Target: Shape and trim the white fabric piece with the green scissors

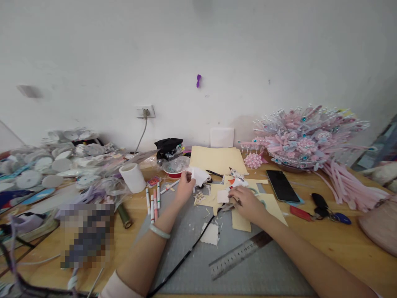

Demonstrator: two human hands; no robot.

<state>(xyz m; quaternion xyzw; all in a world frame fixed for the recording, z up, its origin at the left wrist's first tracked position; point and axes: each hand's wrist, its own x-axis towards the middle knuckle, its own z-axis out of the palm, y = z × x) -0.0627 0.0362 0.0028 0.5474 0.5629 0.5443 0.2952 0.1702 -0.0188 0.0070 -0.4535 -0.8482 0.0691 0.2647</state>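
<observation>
My left hand, with a pale bangle on its wrist, pinches a crumpled white piece above the grey cutting mat. To the right, my right hand is closed at a small white card and dark pointed tips; what its fingers grip is partly hidden. Cut yellow paper lies beneath and around the right hand. Nearer me are a ragged white scrap and a steel ruler. A black cable crosses the mat.
Markers and a white roll stand or lie on the left, beside cluttered discs. Yellow sheets are behind. A phone, keys and a pink beaded headdress occupy the right.
</observation>
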